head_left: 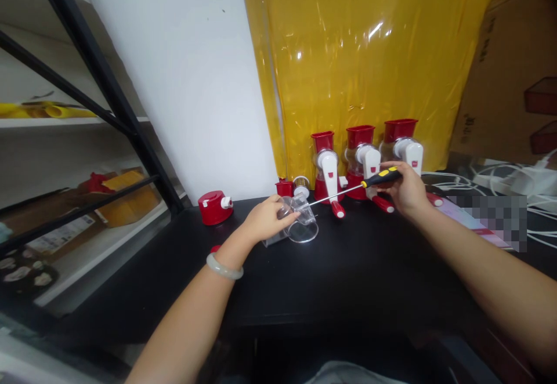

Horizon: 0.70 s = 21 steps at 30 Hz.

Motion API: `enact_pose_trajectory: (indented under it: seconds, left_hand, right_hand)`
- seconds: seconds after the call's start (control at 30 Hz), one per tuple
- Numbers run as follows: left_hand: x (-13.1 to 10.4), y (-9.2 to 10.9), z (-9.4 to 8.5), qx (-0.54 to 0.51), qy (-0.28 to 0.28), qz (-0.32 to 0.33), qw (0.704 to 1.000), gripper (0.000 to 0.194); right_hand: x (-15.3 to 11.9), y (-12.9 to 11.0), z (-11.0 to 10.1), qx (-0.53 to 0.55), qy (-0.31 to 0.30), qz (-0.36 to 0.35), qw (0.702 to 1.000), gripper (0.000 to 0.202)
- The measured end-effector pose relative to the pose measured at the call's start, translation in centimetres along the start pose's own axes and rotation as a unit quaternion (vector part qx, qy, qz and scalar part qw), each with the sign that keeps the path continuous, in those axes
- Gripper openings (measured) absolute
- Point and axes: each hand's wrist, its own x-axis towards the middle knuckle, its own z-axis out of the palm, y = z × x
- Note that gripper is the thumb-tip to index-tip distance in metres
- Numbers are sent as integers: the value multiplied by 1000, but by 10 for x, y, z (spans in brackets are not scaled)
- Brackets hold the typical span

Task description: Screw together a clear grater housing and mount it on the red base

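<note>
My left hand [272, 217] grips a clear plastic grater body [303, 231] on the black table, its round opening facing down toward me. In my right hand [408, 189] is a screwdriver [383, 176] with a black and yellow handle. The screwdriver's long metal shaft points left, its tip at the clear part near my left fingers; whether it touches a screw is too small to tell. Behind the clear part sit a metal grating drum [301, 184] and a small red piece [284, 188]. A red round base [216, 207] with a white knob stands to the left.
Three red and white rotary graters [327, 169] with crank handles line the back of the black table [339, 291]. White cables [491, 178] and a pinkish flat packet [472, 221] lie at right. A black-framed shelf [126, 105] rises at left; yellow film [369, 53] hangs behind.
</note>
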Motion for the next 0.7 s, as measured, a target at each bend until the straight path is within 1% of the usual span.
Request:
enact_pose_trajectory:
  seconds: [0.1, 0.27, 0.37, 0.53, 0.7]
  left_hand:
    - [0, 0, 0, -4, 1, 3, 1000, 53]
    - [0, 1, -1, -4, -7, 0, 1000, 55]
    - [0, 2, -2, -9, -13, -4, 1000, 53]
    - [0, 2, -2, -8, -12, -2, 1000, 52]
    - [0, 3, -2, -9, -12, -7, 1000, 53]
  right_hand:
    - [1, 1, 0, -8, 8, -13, 1000, 21]
    - [1, 0, 1, -29, 30, -15, 999, 22]
    - [0, -1, 2, -33, 28, -26, 999, 27]
    - [-3, -3, 1, -64, 15, -65, 996, 36]
    - [-4, -2, 1, -92, 37, -57, 993, 42]
